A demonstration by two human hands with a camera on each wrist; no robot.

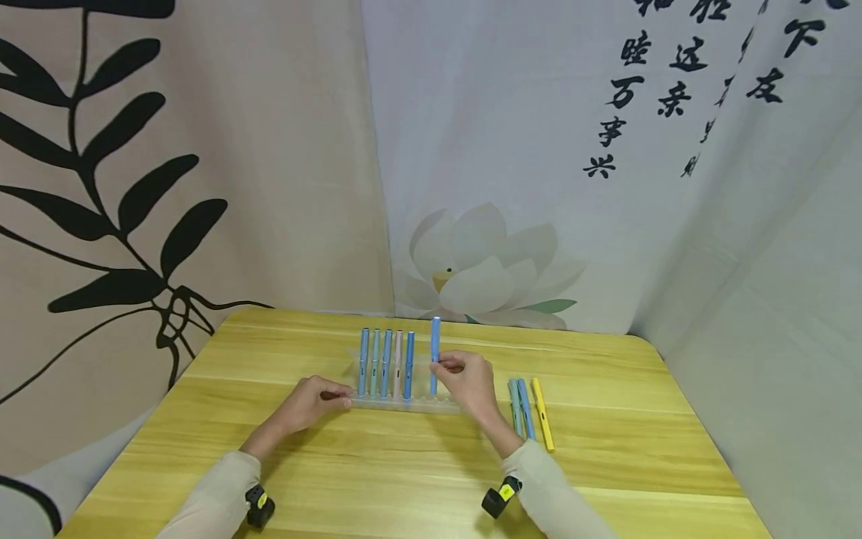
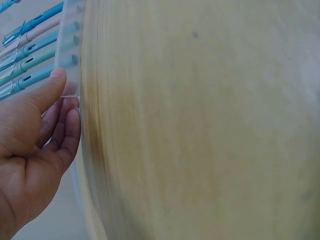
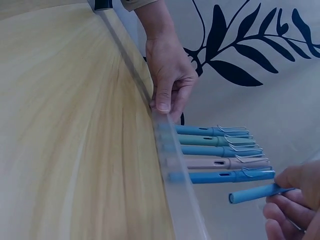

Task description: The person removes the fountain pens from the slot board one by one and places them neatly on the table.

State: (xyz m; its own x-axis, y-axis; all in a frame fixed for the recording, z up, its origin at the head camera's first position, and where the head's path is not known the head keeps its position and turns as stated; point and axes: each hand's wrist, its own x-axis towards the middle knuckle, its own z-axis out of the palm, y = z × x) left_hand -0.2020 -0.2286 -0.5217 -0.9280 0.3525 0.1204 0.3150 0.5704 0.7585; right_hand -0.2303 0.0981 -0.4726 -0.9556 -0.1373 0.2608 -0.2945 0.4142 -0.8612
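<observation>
My right hand [image 1: 468, 380] pinches a light-blue pen [image 1: 435, 340] partway up, thumb against fingers, near upright; right wrist view shows its lower end free, clear of the rack. Gripping there probably leaves that end visible for aiming. My left hand [image 1: 314, 400] pinches the near left corner of the clear rack [image 1: 431, 405], thumb on top, fingertips at the end. Likely a brace: the plastic looks light and could slide if knocked. Five pens stand in it, clips toward the top, left to right: blue [image 1: 364, 363], green [image 1: 374, 363], mid-blue [image 1: 387, 363], pale pink [image 1: 398, 359], deeper blue [image 1: 408, 367]. Held pen is right of that row, gap between. Upright spacing seems meant to stop them rolling. Right of the rack, three more lie on the counter [image 1: 377, 479]: green [image 1: 515, 408], blue [image 1: 526, 408], yellow [image 1: 542, 414], presumably parked there for easy right-hand reach. Printed backdrop [image 1: 485, 262] behind: lotus, dark leaves, brush characters.
</observation>
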